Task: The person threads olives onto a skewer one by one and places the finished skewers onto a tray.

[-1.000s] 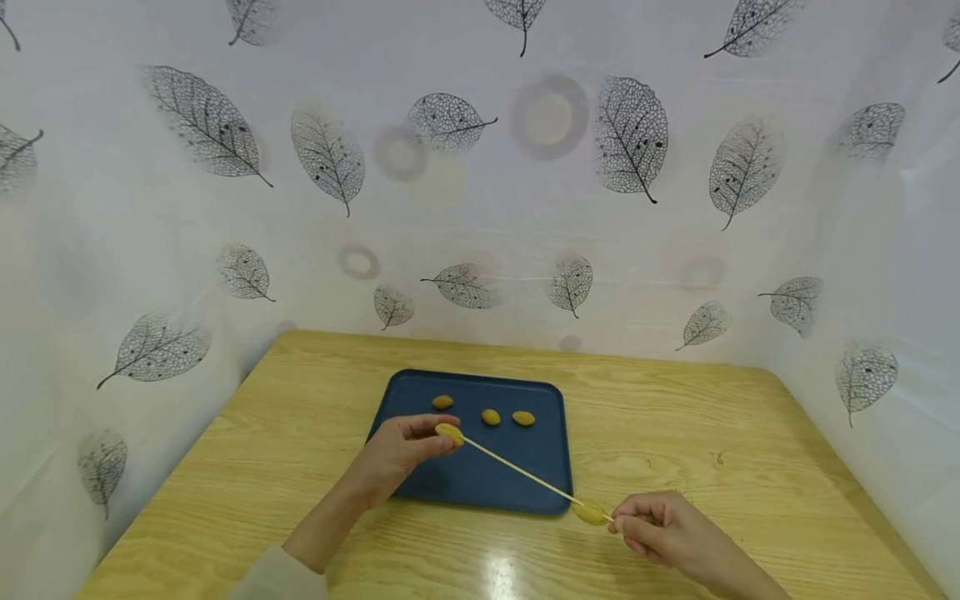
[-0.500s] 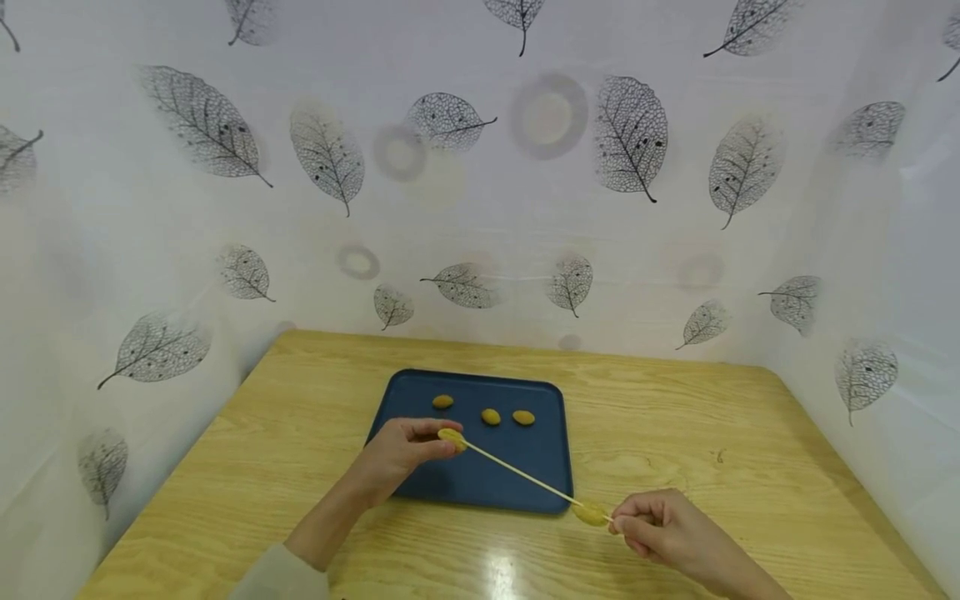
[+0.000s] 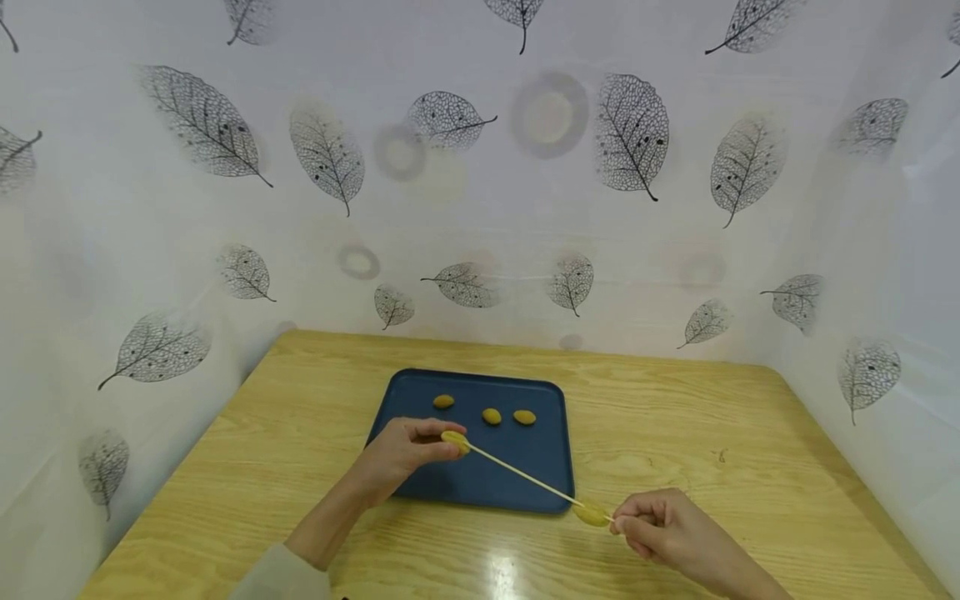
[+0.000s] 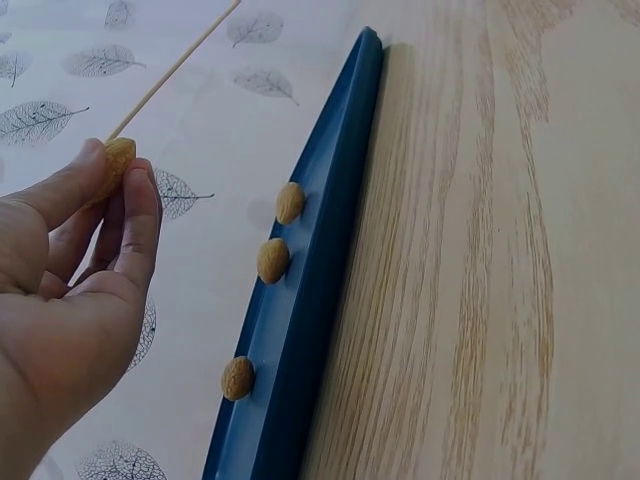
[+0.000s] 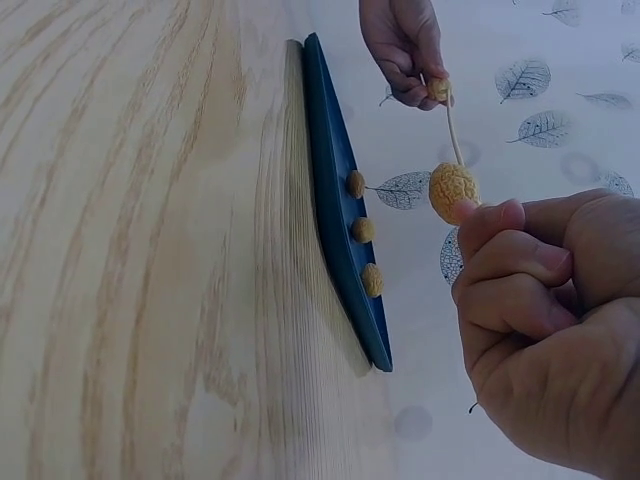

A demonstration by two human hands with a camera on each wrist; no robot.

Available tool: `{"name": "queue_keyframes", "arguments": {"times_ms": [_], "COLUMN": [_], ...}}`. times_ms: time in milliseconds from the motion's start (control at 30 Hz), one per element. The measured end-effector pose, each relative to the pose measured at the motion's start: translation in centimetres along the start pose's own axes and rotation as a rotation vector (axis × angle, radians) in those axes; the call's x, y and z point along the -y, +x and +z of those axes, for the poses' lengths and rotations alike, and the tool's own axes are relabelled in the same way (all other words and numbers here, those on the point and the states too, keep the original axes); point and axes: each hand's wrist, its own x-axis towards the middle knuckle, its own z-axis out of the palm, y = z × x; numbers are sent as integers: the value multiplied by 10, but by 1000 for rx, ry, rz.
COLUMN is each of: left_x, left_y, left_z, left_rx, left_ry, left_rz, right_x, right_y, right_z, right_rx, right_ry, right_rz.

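From over here, a pale sleeve (image 3: 285,575) leads to the left hand (image 3: 397,460), thumb and fingers pinching a yellow nut-like piece (image 3: 455,442) above the blue tray (image 3: 551,442). Behind it, three brown nuts (image 3: 491,417) lie apart on the tray. A thin stick (image 3: 522,474) slants down rightward from the pinched piece, past the tray's edge, to a second yellow piece (image 3: 591,514). Just beside that, over the wooden table (image 3: 675,417), the right hand (image 3: 667,529) grips the stick's near end, fingers curled.
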Motion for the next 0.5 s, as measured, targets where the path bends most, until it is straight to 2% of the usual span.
{"name": "queue_keyframes", "arguments": {"times_ms": [500], "left_x": [-3], "left_y": [1], "left_z": [2], "left_rx": [42], "left_ry": [-19], "left_rz": [24], "right_x": [2], "right_y": [0], "right_z": [2], "right_rx": [4], "right_ry": [5], "right_rz": [-2]}}
